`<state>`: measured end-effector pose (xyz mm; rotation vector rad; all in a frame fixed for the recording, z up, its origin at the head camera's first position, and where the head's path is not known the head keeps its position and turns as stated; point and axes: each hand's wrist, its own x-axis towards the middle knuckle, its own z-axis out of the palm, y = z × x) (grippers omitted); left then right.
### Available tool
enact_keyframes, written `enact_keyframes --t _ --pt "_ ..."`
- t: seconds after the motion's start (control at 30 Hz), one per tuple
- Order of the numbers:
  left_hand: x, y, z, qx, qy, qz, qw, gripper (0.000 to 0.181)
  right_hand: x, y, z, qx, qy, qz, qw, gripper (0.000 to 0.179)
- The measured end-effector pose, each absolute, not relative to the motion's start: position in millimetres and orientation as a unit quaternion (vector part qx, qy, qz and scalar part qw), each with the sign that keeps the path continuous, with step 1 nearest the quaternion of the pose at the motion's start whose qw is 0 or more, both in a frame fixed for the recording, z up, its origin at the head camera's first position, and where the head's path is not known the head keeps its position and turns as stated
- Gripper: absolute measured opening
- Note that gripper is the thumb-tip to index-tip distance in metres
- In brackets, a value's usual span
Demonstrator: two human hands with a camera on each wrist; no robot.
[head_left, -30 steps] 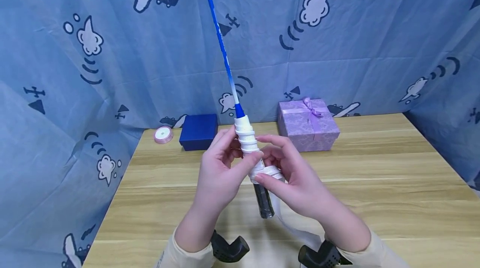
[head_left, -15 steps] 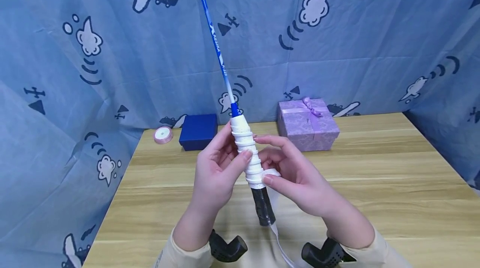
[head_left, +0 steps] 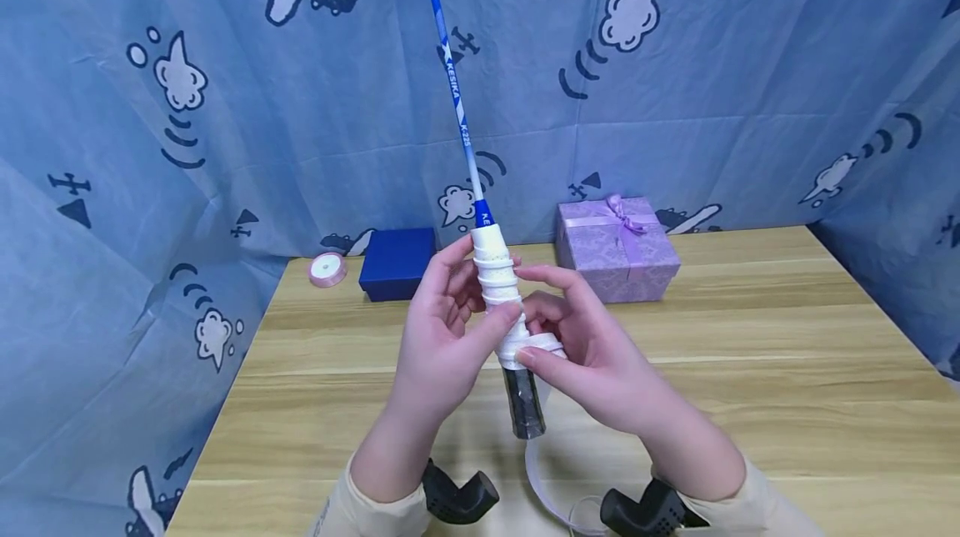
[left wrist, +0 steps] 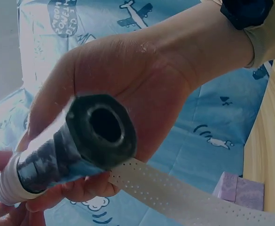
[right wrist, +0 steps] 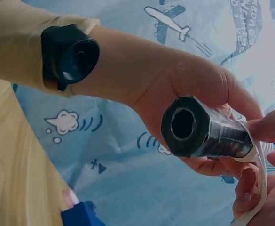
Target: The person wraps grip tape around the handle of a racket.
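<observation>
Both hands hold a badminton racket [head_left: 456, 91] upright, its blue shaft leaning away at the top. White perforated grip tape [head_left: 492, 262] winds round most of the handle in overlapping, ridged turns. Below the wrapping, the black handle end [head_left: 524, 405] is bare; its hollow octagonal butt [left wrist: 104, 127] shows in the left wrist view. My left hand [head_left: 442, 341] grips the wrapped handle, thumb across its front. My right hand [head_left: 600, 358] pinches the tape at the lowest turn, thumb in front. Loose tape [left wrist: 165, 193] trails from there and hangs below the handle.
A dark blue box [head_left: 397, 263] and a pink ribbon spool [head_left: 327, 270] sit at the back left of the wooden table [head_left: 787, 353]. A purple gift box [head_left: 618, 258] with a bow stands behind the right hand. A blue printed curtain [head_left: 712, 62] hangs behind.
The racket turns within the left fingers, bringing the shaft lettering to the front. It tipped left, then came back right, its head leaving the top of view. The loose tape swung left.
</observation>
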<state>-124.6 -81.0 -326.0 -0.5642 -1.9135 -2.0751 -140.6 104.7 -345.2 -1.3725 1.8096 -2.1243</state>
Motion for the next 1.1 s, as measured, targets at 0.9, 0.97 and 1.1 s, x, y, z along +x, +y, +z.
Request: enact_keyframes --t 0.9,0.97,1.1 --pt "-124.1 -81.3 -326.9 -0.234 -0.657 -0.71 0.094 0.053 -138.9 103.2 -345.7 -0.423 0.59 -0.687 0.012 0.067" --pt "-123.4 -81.0 -326.9 -0.213 -0.683 -0.689 0.111 0.05 -138.3 101.9 -345.9 -0.41 0.607 -0.681 0.004 0.068" --pt "-122.9 -80.7 -326.0 -0.17 -0.713 -0.664 0.147 0.052 -136.8 99.8 -346.7 -0.379 0.65 -0.659 -0.005 0.071"
